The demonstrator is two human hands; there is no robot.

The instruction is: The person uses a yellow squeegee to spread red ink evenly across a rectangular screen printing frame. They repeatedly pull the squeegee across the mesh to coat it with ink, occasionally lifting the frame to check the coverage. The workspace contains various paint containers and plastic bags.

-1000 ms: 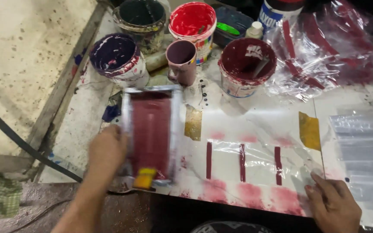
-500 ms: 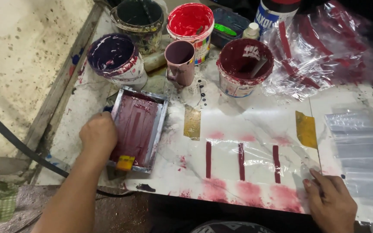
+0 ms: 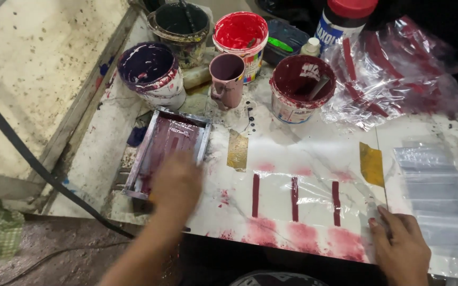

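A small metal-framed printing screen [image 3: 168,151], stained dark red, lies flat at the left of the white worktop [image 3: 314,148]. My left hand [image 3: 176,184] is a blur over the screen's near right corner, so its grip is unclear. To the right, a clear plastic sheet [image 3: 314,182] is taped down with two yellow tape pieces and carries three dark red stripes [image 3: 294,198]. My right hand [image 3: 400,249] rests flat on the sheet's near right corner, fingers extended.
Paint pots stand along the back: a purple one [image 3: 148,71], a dark one [image 3: 178,24], a red one [image 3: 241,34], a maroon one [image 3: 301,85], plus a mauve mug [image 3: 227,77]. Printed plastic bags [image 3: 393,74] are piled at back right, blank ones [image 3: 436,190] at right. A black cable [image 3: 22,153] crosses the left.
The screen has been slid left and away, off the plastic sheet, and now lies by the purple pot. My left hand has shifted right toward the screen's near corner. The right hand stays put.
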